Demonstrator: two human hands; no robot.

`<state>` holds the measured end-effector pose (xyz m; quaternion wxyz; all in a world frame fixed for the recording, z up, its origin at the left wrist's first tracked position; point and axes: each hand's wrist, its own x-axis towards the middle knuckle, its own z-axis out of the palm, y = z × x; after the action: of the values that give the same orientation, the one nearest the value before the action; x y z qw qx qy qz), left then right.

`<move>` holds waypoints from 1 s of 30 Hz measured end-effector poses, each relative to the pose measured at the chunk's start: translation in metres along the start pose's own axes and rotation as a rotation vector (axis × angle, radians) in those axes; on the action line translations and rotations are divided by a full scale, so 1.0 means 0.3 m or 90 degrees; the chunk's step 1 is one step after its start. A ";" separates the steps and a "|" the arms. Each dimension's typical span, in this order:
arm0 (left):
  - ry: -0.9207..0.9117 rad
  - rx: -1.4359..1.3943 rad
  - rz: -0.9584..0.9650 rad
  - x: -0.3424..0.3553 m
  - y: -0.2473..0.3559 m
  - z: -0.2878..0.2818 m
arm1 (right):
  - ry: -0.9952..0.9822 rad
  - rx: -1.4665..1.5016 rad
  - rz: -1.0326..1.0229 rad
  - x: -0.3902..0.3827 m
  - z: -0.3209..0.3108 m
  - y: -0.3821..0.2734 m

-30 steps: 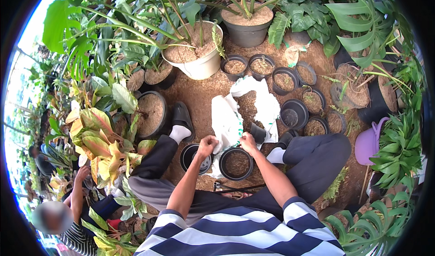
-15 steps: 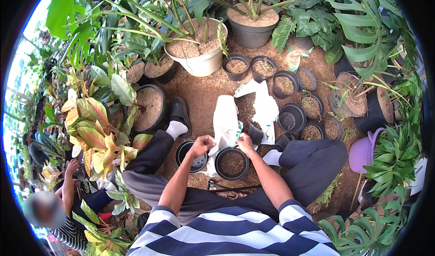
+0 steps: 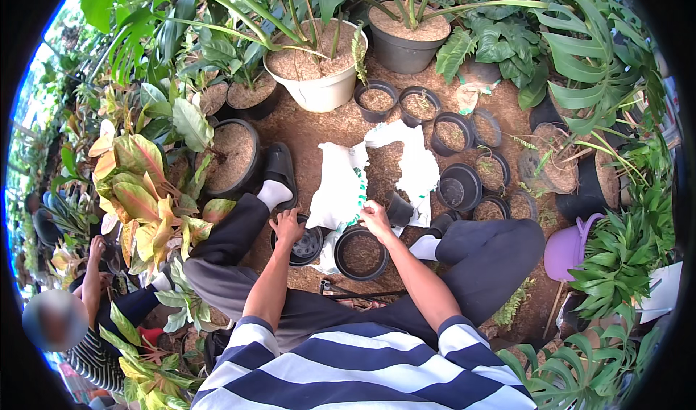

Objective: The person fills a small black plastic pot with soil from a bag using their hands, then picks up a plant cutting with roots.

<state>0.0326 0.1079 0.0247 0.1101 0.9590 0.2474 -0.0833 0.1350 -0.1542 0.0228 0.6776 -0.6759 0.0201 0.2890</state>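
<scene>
My left hand (image 3: 287, 229) has its fingers spread and empty at the rim of a black pot with holes (image 3: 307, 249), on the left. My right hand (image 3: 373, 218) pinches the green-marked edge of a white sack (image 3: 337, 178), which lies opened with dark, loose material (image 3: 384, 167) in it. A black pot partly filled with soil (image 3: 360, 254) sits just below my right hand. A small dark pot (image 3: 400, 210) lies tilted on the sack, right of that hand.
Several small pots (image 3: 450, 134) sit at the back and right, near an empty nested pot (image 3: 460, 187). Large potted plants (image 3: 315, 80) ring the workspace. A purple bucket (image 3: 562, 258) stands at right. Another person (image 3: 93, 279) sits among plants at lower left.
My left hand has moved left and up from the sack toward the left pot, its fingers spreading. The sack's left part has shifted left. My right hand remains at its edge.
</scene>
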 end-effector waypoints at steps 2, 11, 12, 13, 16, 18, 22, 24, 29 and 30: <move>-0.037 0.081 0.000 0.005 0.005 -0.027 | 0.010 0.007 -0.006 0.000 0.013 -0.006; -0.253 0.074 -0.140 0.035 -0.138 -0.131 | -0.298 -0.137 -0.040 0.008 0.152 -0.074; -0.269 0.059 -0.153 0.027 -0.153 -0.138 | -0.345 -0.121 -0.044 0.010 0.174 -0.064; -0.285 0.043 -0.166 0.027 -0.163 -0.144 | -0.391 -0.105 -0.048 0.013 0.195 -0.053; -0.284 0.009 -0.175 0.018 -0.149 -0.149 | -0.433 -0.266 -0.117 0.014 0.222 -0.048; -0.209 -0.047 -0.140 0.005 -0.110 -0.146 | -0.410 -0.280 -0.140 0.004 0.230 -0.043; -0.040 -0.171 -0.022 0.016 -0.009 -0.103 | -0.303 -0.247 -0.111 0.006 0.211 -0.021; -0.090 -0.169 0.003 0.022 0.030 -0.095 | -0.246 -0.234 -0.066 0.016 0.195 -0.005; -0.165 -0.311 0.187 0.004 0.071 -0.039 | -0.131 -0.199 -0.023 0.031 0.156 0.019; -0.167 -0.347 0.201 0.005 0.084 -0.036 | -0.093 -0.226 -0.029 0.053 0.144 0.046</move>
<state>0.0475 0.0897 0.0390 0.4050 0.9018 0.0932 -0.1184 0.1268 -0.1095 0.0073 0.5535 -0.7624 -0.0959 0.3213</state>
